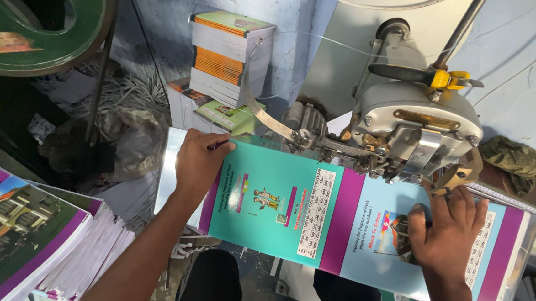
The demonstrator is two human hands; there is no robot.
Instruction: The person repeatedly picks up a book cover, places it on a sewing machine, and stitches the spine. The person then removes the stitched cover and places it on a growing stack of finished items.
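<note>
We see a long teal-and-purple notebook cover sheet (313,216) – unfolded, printed side up – lying flat and slightly slanted under the grey stitching machine's head.

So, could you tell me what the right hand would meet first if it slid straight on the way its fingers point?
Probably the grey stitching machine head: the right hand lies flat on the notebook cover sheet, fingers toward it.
</note>
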